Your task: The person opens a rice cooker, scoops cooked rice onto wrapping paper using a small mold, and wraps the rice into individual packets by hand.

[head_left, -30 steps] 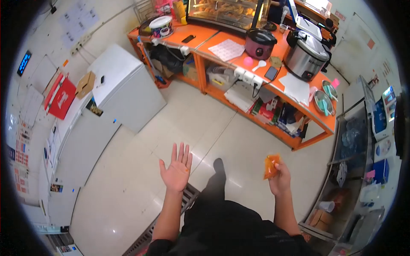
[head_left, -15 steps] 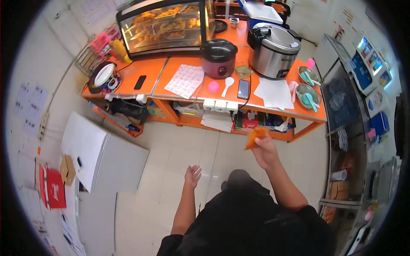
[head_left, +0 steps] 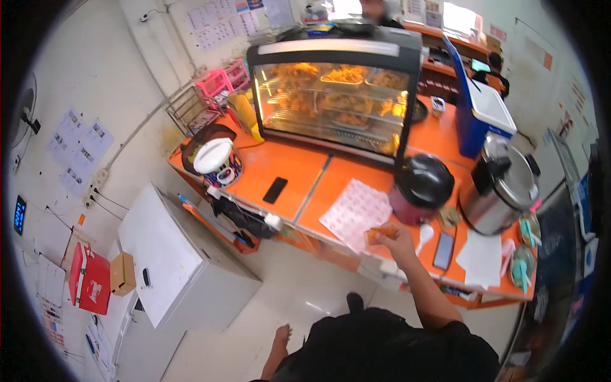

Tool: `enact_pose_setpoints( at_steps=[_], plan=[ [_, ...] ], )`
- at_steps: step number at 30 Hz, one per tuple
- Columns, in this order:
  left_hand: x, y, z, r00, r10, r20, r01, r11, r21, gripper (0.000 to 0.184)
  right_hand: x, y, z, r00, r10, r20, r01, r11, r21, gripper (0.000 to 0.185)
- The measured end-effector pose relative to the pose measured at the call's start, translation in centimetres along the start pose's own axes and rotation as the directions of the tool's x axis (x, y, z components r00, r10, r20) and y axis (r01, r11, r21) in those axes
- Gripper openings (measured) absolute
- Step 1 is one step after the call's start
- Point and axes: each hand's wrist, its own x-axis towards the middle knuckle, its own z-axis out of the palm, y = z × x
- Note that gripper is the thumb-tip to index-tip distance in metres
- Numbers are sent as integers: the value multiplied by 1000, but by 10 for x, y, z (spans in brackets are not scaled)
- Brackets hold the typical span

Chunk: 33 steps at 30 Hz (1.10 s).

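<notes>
From my remote view, one small orange plastic packet [head_left: 372,236] is in hand but not yet released, pinched by my right hand [head_left: 396,244] near one pink-and-white patterned paper sheet [head_left: 356,211], one round purple-and-black cooker [head_left: 422,183] and one cylindrical steel cooker [head_left: 493,202] beyond, while I cannot tell whether my left hand [head_left: 283,333] is open.

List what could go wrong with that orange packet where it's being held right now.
Only the right hand holds the orange packet, near the front edge of the table, so a slip might send it over.

The white spoon lies close by; a sideways swing could knock it.

If the packet leaked, the patterned paper could get stained.
</notes>
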Motion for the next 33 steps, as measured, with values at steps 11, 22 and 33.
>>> enact_pose_setpoints(
  at_steps=[11,22,33],
  plan=[
    [145,206,-12,961,-155,230,208,952,-227,32,444,-71,135,938,-317,137,344,894,-287,20],
    [270,622,57,760,312,570,-275,949,-153,30,844,-243,130,851,-452,-268,353,869,-346,22],
    [397,627,-129,940,112,322,-115,993,-11,27,565,-199,206,935,-301,-188,345,893,290,51]
  ],
)
